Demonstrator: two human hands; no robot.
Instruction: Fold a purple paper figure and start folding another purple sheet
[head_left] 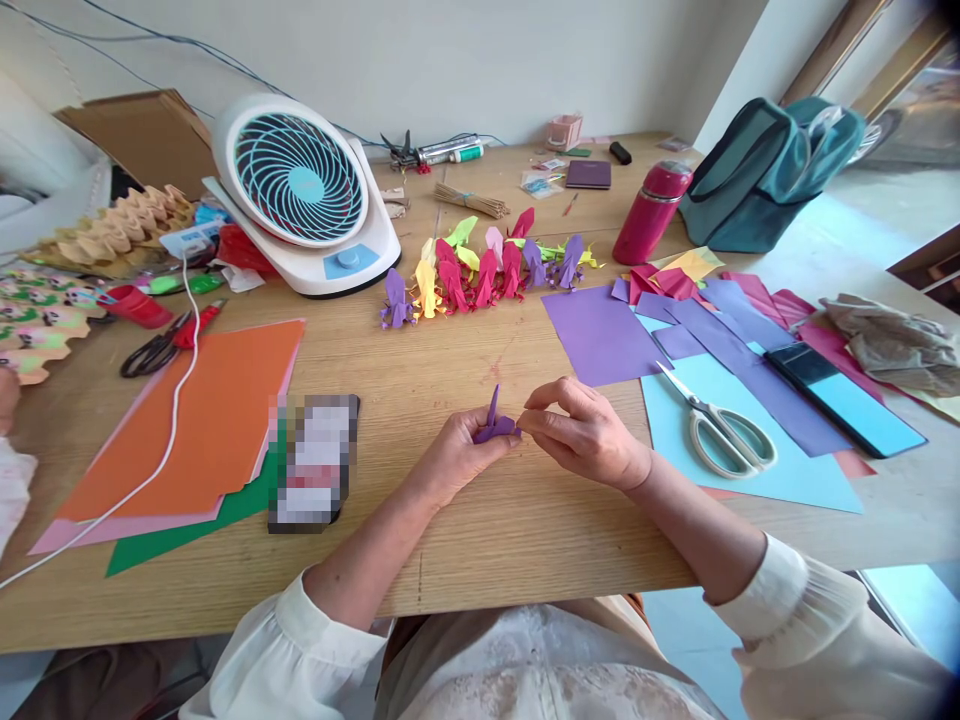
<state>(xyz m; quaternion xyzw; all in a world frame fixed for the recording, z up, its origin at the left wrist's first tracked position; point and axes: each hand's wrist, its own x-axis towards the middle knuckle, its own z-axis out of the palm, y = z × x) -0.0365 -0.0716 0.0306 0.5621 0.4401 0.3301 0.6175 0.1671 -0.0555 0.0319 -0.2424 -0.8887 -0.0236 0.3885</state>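
A small folded purple paper figure [495, 430], with one thin point sticking up, is held over the table in front of me. My left hand [456, 458] pinches it between thumb and fingers. At the figure's right end, the fingertips of my right hand [589, 437] are pressed together on its edge; the exact grip is partly hidden. Beyond my hands stand several finished folded paper figures [486, 278] in purple, yellow, red, pink and green. To the right, white-handled scissors [731, 440] lie on a light blue paper sheet [787, 485], near a purple paper sheet [604, 335].
A white fan [300, 185] stands at the back left. Orange paper [187, 420] and a pixelated phone [313, 465] lie to the left, crossed partly by a white cable [176, 400]. A pink bottle [651, 215], teal bag [742, 180] and dark phone [844, 395] are at right.
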